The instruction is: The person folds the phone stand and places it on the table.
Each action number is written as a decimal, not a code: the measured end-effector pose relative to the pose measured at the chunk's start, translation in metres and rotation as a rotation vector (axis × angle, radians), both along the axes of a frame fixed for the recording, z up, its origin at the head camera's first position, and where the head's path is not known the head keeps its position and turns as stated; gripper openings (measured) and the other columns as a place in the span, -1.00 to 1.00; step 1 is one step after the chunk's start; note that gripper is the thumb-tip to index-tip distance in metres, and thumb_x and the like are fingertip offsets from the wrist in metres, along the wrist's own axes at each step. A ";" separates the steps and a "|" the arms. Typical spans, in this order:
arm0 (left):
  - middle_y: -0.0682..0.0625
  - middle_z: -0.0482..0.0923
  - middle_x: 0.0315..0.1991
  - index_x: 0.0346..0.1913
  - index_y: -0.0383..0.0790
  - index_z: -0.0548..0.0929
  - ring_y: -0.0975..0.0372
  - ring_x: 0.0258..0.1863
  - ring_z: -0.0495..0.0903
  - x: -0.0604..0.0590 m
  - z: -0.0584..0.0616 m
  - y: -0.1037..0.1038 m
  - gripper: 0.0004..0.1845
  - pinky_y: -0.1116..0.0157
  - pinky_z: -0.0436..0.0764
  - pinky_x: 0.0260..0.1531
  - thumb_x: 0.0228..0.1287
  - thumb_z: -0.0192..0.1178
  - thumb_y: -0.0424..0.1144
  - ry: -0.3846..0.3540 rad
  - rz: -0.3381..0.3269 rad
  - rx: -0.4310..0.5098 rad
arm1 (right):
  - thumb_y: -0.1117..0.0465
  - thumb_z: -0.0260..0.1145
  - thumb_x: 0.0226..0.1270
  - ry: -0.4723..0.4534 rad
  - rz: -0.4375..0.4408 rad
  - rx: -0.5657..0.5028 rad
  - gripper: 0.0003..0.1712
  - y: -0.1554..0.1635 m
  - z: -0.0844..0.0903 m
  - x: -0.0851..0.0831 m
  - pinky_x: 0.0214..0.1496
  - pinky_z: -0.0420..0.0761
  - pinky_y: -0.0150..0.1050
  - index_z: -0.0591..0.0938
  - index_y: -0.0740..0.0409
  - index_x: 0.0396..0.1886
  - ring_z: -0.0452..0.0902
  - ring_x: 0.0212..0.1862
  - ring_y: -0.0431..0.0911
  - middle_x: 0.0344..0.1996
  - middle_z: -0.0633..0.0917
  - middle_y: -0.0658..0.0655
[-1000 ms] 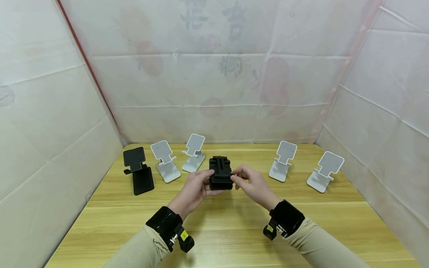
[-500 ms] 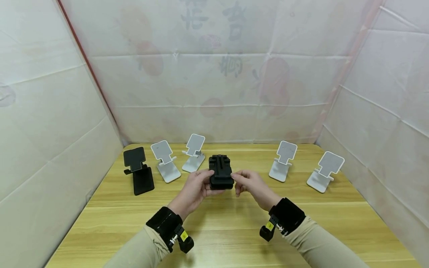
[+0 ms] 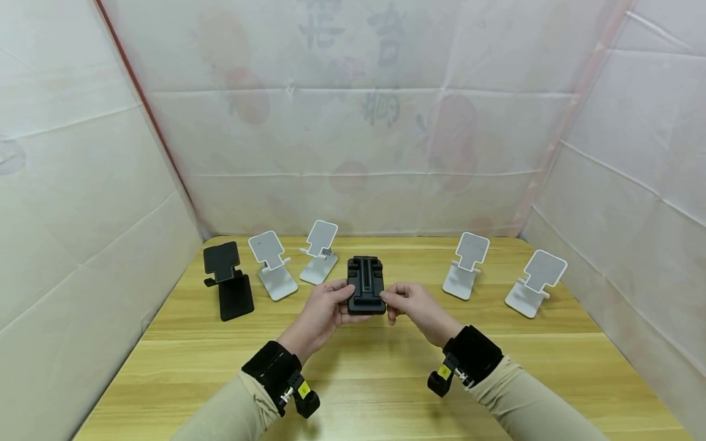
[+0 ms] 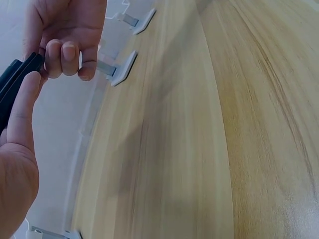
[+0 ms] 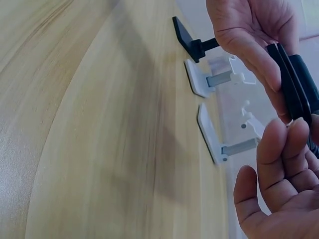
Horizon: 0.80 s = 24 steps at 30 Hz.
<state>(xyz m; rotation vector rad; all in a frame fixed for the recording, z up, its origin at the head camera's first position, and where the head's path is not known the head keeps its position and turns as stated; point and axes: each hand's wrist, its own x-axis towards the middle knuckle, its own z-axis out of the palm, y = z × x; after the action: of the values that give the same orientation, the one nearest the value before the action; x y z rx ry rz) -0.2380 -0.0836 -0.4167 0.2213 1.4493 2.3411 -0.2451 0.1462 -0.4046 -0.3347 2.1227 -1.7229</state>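
In the head view, a black phone stand (image 3: 366, 283), folded flat, is held above the middle of the table. My left hand (image 3: 322, 311) grips it from the left, thumb on its edge and fingers beneath. At its lower right edge, the thumb and forefinger of my right hand (image 3: 418, 309) pinch the stand. The left wrist view shows the stand's dark edge (image 4: 17, 82) between both hands. Thin stacked layers of the stand (image 5: 291, 87) appear in the right wrist view, where some right fingertips are hidden behind it.
An unfolded black phone stand (image 3: 234, 297) stands at the left of the wooden table (image 3: 364, 392). Two white stands (image 3: 277, 282) (image 3: 318, 268) are beside it. Two more white stands (image 3: 459, 282) (image 3: 524, 298) are at the right. Pale cloth walls (image 3: 353, 147) surround the table's back and sides.
The folded stand has tipped so its upper face shows more fully, and it has shifted slightly right. My right fingers have changed their hold on its right edge. The other stands have not moved.
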 end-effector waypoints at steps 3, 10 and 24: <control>-0.45 0.48 0.29 0.47 -0.48 0.30 -0.12 0.14 0.65 0.000 -0.001 0.001 -0.53 0.04 0.74 0.03 0.64 -0.08 -0.32 0.007 -0.011 -0.004 | 0.05 0.23 0.57 -0.004 -0.002 0.010 -0.69 0.000 0.001 0.001 0.15 0.48 -0.02 0.56 0.24 -0.23 0.52 -0.36 -0.04 -0.51 0.55 0.06; -0.46 0.48 0.29 0.45 -0.50 0.31 -0.13 0.15 0.65 0.000 -0.001 0.002 -0.54 0.05 0.74 0.04 0.65 -0.10 -0.34 0.014 -0.008 -0.043 | 0.01 0.21 0.58 -0.017 -0.029 0.035 -0.65 -0.003 0.004 0.001 0.01 0.58 -0.11 0.57 0.23 -0.24 0.49 -0.40 -0.05 -0.52 0.53 0.06; -0.41 0.58 0.20 0.42 -0.52 0.35 -0.11 0.08 0.69 0.003 -0.003 0.008 -0.56 0.04 0.72 0.06 0.65 -0.13 -0.35 0.029 -0.096 -0.097 | 0.07 0.19 0.59 -0.063 -0.096 0.104 -0.63 -0.004 0.008 0.001 -0.37 0.30 -0.31 0.47 0.15 -0.46 0.26 -0.50 -0.14 -0.59 0.44 0.00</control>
<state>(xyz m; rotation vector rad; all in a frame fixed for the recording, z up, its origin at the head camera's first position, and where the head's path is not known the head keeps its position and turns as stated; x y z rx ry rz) -0.2351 -0.0758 -0.4201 0.2926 1.5264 2.1947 -0.2436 0.1422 -0.3967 -0.1494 2.2049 -1.6445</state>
